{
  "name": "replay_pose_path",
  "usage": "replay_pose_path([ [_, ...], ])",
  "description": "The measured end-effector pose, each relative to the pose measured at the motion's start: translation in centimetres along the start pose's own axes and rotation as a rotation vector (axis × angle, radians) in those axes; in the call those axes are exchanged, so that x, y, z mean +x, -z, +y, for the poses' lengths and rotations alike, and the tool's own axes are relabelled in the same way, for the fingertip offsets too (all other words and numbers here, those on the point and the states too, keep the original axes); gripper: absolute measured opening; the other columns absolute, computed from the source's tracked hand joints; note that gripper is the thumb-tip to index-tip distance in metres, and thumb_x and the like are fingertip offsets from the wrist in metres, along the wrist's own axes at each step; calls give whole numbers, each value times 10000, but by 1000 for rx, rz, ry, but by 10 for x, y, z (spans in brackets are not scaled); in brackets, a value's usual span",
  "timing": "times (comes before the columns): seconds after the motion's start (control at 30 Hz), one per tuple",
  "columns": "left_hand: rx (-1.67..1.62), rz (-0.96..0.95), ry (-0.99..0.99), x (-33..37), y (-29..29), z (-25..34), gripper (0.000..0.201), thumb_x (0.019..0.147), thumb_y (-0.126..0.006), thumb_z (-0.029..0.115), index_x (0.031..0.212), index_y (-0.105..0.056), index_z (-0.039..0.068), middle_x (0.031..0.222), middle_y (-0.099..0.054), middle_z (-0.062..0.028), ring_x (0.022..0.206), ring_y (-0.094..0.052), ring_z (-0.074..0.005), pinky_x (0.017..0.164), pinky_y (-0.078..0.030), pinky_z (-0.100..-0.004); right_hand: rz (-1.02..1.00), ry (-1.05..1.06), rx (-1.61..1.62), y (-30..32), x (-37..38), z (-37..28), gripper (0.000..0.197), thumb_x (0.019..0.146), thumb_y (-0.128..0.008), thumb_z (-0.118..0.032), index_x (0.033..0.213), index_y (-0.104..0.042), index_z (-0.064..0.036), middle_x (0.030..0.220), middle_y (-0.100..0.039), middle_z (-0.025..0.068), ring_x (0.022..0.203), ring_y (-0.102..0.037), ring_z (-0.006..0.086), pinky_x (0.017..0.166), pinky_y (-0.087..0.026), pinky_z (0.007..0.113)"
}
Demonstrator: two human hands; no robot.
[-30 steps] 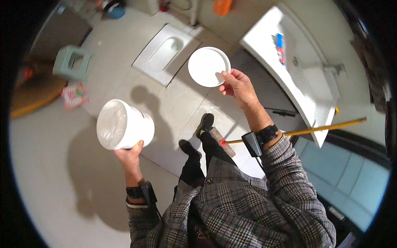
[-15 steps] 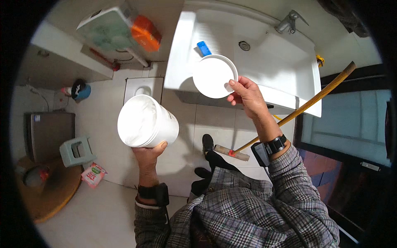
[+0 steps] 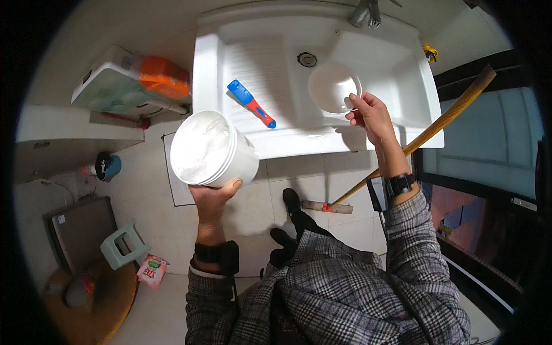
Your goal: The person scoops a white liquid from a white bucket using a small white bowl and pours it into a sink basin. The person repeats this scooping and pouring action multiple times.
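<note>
My left hand (image 3: 214, 198) grips a white plastic bucket (image 3: 244, 163) from below. The bucket leans with its mouth toward the upper left, and white matter (image 3: 202, 144) shows inside. In my right hand (image 3: 374, 117) a round white lid (image 3: 333, 87) is pinched at its near right rim, between thumb and fingers. It is held over the basin of the white sink (image 3: 270, 142). Between the two hands, a tool with a blue head and a red-and-blue handle (image 3: 253, 104) lies on the sink's ribbed drainboard; its exact kind is unclear.
A faucet (image 3: 366, 12) stands at the sink's back, near the drain (image 3: 307, 59). A wooden-handled floor brush (image 3: 415, 144) leans against the sink's right side. On the left are an orange container (image 3: 165, 77), a grey-green stool (image 3: 124, 245) and a pink packet (image 3: 152, 270).
My right hand has carried the lid rightward, from the drainboard side to over the basin. The whole tool now shows, where the lid covered its handle. The bucket stays in my left hand.
</note>
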State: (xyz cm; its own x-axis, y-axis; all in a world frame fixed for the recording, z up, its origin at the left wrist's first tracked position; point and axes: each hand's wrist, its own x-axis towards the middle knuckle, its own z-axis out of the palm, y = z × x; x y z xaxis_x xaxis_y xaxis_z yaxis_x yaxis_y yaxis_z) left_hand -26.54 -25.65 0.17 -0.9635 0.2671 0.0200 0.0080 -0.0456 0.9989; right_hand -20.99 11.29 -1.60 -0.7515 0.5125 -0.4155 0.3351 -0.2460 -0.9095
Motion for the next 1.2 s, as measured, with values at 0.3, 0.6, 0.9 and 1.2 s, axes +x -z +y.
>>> replay_pose_path([
  [0.3, -86, -228, -118, 61, -68, -7, 900, 602, -868, 173, 1352, -407, -14, 1247, -570, -160, 1148, -583, -265, 1016, -478, -412, 82, -131, -222, 28, 69, 9, 245, 910, -665, -189, 1005, -624, 33, 756, -641, 78, 595, -637, 140, 562, -561, 258],
  [0.6, -93, -325, -59, 95, -114, -6, 814, 626, -861, 170, 1305, -458, -23, 1197, -594, -160, 1102, -603, -258, 970, -509, -394, 307, -233, -645, 87, 139, 10, 290, 856, -663, -202, 1050, -683, 12, 868, -718, 122, 676, -717, 211, 594, -614, 299],
  [0.9, 22, -308, -62, 119, -124, -28, 788, 561, -862, 157, 1248, -517, -19, 1135, -633, -124, 1024, -633, -233, 913, -527, -358, 525, -172, -1143, 138, 180, 25, 179, 675, -704, -113, 822, -724, -13, 782, -706, 187, 834, -707, 337, 737, -559, 391],
  [1.2, 117, -279, -36, 119, -120, -33, 679, 550, -873, 142, 1160, -607, 9, 1083, -675, -91, 990, -646, -208, 894, -543, -349, 361, -253, -952, 130, 200, 50, 137, 799, -637, -119, 820, -713, -8, 681, -700, 119, 591, -709, 226, 595, -576, 328],
])
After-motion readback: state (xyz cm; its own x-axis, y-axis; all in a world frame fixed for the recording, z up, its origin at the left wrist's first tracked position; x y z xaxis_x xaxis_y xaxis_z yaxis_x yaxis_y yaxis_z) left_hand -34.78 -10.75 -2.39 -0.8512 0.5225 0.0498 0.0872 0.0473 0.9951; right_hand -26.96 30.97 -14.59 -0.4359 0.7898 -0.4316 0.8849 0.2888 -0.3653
